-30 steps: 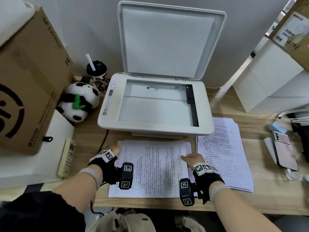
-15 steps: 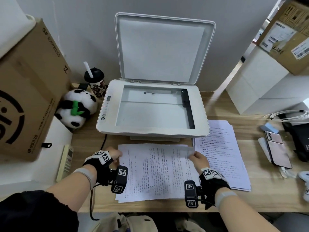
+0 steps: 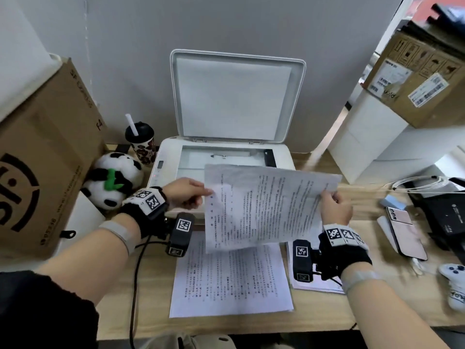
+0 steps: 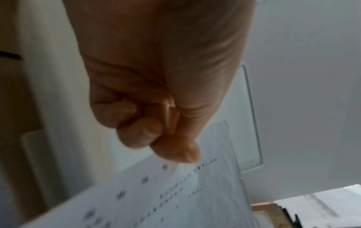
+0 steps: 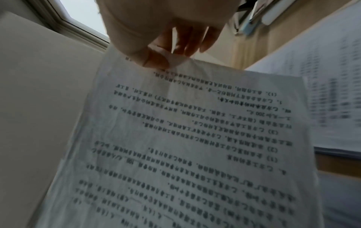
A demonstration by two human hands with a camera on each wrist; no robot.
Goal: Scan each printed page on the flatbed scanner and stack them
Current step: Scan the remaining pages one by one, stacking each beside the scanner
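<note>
A printed page (image 3: 264, 207) hangs in the air in front of the white flatbed scanner (image 3: 166, 157), whose lid (image 3: 236, 96) stands open over bare glass (image 3: 193, 159). My left hand (image 3: 187, 193) pinches the page's left edge; in the left wrist view the left hand (image 4: 171, 148) has thumb and fingers closed on the page (image 4: 175, 192). My right hand (image 3: 333, 207) pinches the right edge, and the right wrist view shows the right hand (image 5: 156, 57) pinching the sheet (image 5: 185, 146). Another printed stack (image 3: 231, 280) lies on the desk below. A second stack (image 3: 317, 285) lies partly hidden under my right wrist.
A cardboard box (image 3: 42, 157), a plush panda (image 3: 113, 180) and a cup with a straw (image 3: 141, 142) stand left of the scanner. At the right are white boxes (image 3: 372, 137), a phone (image 3: 407, 233), a black device (image 3: 442, 212), cables and a white controller (image 3: 455, 285). The wooden desk's front edge (image 3: 226, 331) is near me.
Both hands, which rested on the top sheet on the desk, have pinched its edges and lifted it up toward the scanner glass. The head view has tilted up.
</note>
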